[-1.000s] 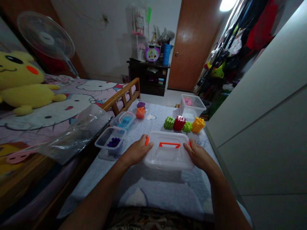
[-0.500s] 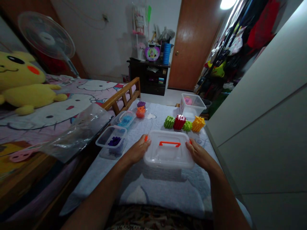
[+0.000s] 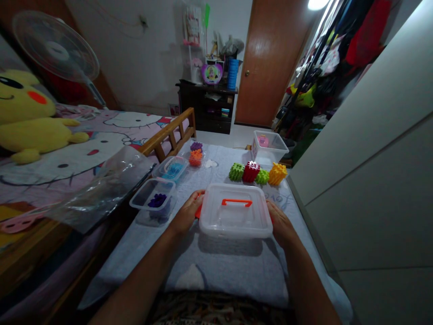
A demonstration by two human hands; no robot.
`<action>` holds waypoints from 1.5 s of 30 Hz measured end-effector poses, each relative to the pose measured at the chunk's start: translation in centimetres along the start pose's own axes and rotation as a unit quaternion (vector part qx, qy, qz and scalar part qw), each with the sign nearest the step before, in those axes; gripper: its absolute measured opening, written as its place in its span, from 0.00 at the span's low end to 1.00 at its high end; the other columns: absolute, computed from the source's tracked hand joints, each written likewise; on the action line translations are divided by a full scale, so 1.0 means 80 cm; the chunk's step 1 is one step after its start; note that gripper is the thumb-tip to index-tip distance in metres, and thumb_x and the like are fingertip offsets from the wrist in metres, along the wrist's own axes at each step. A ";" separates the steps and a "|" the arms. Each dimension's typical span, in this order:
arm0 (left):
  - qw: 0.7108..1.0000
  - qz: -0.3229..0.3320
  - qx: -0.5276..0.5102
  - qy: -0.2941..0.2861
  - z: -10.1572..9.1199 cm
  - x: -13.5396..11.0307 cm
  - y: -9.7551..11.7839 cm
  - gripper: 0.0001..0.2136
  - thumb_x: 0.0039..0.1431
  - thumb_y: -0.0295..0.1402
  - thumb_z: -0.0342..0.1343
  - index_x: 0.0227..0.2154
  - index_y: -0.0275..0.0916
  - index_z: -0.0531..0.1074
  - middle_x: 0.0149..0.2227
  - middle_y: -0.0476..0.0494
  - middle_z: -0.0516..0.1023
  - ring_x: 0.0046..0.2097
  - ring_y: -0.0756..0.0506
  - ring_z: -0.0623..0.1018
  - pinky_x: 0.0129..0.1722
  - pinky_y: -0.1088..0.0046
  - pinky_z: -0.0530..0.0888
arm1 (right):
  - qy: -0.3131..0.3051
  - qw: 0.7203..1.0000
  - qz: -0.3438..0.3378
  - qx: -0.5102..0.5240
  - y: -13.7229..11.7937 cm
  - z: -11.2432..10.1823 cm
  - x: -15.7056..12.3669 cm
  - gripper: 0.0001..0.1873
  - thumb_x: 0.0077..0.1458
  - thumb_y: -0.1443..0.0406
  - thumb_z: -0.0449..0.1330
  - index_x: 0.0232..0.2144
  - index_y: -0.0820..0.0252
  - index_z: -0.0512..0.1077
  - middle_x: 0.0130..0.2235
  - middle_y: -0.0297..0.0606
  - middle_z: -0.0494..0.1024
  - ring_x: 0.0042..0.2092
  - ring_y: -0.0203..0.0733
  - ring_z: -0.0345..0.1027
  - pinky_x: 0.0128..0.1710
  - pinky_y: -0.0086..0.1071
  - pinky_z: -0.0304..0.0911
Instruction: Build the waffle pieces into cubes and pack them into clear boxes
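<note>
A clear plastic storage box point(image 3: 235, 223) with a lid and an orange carrying handle point(image 3: 237, 202) is between my hands, over the blue cloth. My left hand point(image 3: 189, 210) grips its left side, where an orange latch point(image 3: 198, 212) juts out beside the fingers. On the opposite side my right hand point(image 3: 280, 220) holds the box, its fingertips partly hidden behind the edge. Just beyond stand block shapes: a green one point(image 3: 237, 172), a dark red one point(image 3: 251, 172), a smaller green one point(image 3: 262, 176) and a yellow one point(image 3: 278, 174).
Left of the box sit an open tub with purple pieces point(image 3: 157, 201), a tub with blue pieces point(image 3: 173, 170), and orange pieces point(image 3: 195, 158). A larger clear bin point(image 3: 269, 148) stands at the far right. A wooden bed rail point(image 3: 169, 135) and white cabinet point(image 3: 379, 180) flank the cloth.
My hands have slid lower along the box's sides. The left orange latch now points outward and down. The whole view has shifted slightly.
</note>
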State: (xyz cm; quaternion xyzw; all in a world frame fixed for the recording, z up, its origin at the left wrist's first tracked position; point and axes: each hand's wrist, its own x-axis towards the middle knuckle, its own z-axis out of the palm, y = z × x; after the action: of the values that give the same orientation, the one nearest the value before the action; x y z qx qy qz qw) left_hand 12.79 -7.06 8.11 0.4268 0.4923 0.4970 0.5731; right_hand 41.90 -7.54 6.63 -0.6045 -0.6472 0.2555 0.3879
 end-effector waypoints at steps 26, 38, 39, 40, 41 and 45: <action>0.989 -0.022 -0.143 -0.016 0.003 0.015 -0.025 0.21 0.50 0.34 0.62 0.48 0.38 0.68 0.30 0.48 0.80 0.26 0.48 0.78 0.26 0.75 0.72 | -0.064 0.960 -0.223 -0.160 -0.090 0.004 0.027 0.09 0.62 0.67 0.55 0.36 0.58 0.76 0.40 0.41 0.81 0.44 0.46 0.71 0.50 0.44 0.61; 0.993 -0.037 -0.109 0.002 -0.033 0.008 -0.011 0.23 0.48 0.31 0.62 0.49 0.37 0.71 0.36 0.44 0.82 0.27 0.48 0.78 0.26 0.75 0.73 | 0.175 0.972 -0.003 -0.155 -0.045 -0.116 0.008 0.19 0.54 0.52 0.57 0.38 0.57 0.80 0.37 0.42 0.82 0.36 0.46 0.73 0.35 0.34 0.65; 0.993 -0.040 -0.108 0.003 -0.034 0.007 -0.010 0.24 0.47 0.31 0.63 0.50 0.37 0.70 0.35 0.44 0.82 0.26 0.48 0.78 0.26 0.75 0.73 | 0.181 0.970 0.014 -0.160 -0.034 -0.120 0.005 0.20 0.53 0.52 0.57 0.37 0.58 0.80 0.36 0.42 0.82 0.34 0.46 0.73 0.33 0.33 0.64; 0.993 -0.044 -0.108 0.006 -0.035 0.005 -0.008 0.24 0.46 0.31 0.63 0.50 0.36 0.70 0.35 0.44 0.82 0.26 0.48 0.78 0.25 0.75 0.73 | 0.183 0.969 0.028 -0.164 -0.024 -0.122 0.002 0.20 0.52 0.51 0.57 0.36 0.59 0.80 0.34 0.42 0.82 0.32 0.45 0.72 0.32 0.32 0.63; 0.993 -0.048 -0.109 0.010 -0.035 0.004 -0.007 0.25 0.46 0.31 0.64 0.50 0.36 0.70 0.35 0.44 0.82 0.25 0.48 0.78 0.25 0.75 0.73 | 0.183 0.968 0.040 -0.165 -0.013 -0.121 0.000 0.21 0.52 0.51 0.56 0.35 0.59 0.80 0.33 0.42 0.82 0.31 0.45 0.72 0.31 0.32 0.62; 0.992 -0.051 -0.116 0.019 -0.034 0.001 -0.007 0.26 0.45 0.32 0.65 0.50 0.36 0.70 0.36 0.44 0.82 0.27 0.47 0.79 0.26 0.74 0.74 | 0.159 0.970 0.064 -0.172 0.023 -0.106 -0.005 0.23 0.52 0.50 0.54 0.34 0.60 0.79 0.32 0.43 0.82 0.31 0.46 0.73 0.32 0.34 0.63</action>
State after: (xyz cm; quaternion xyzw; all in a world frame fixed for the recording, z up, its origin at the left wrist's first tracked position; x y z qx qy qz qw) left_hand 10.22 -7.07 7.11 0.3223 0.4629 0.5287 0.6342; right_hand 49.82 -8.87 9.87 -0.7353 -0.5713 0.0651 0.3587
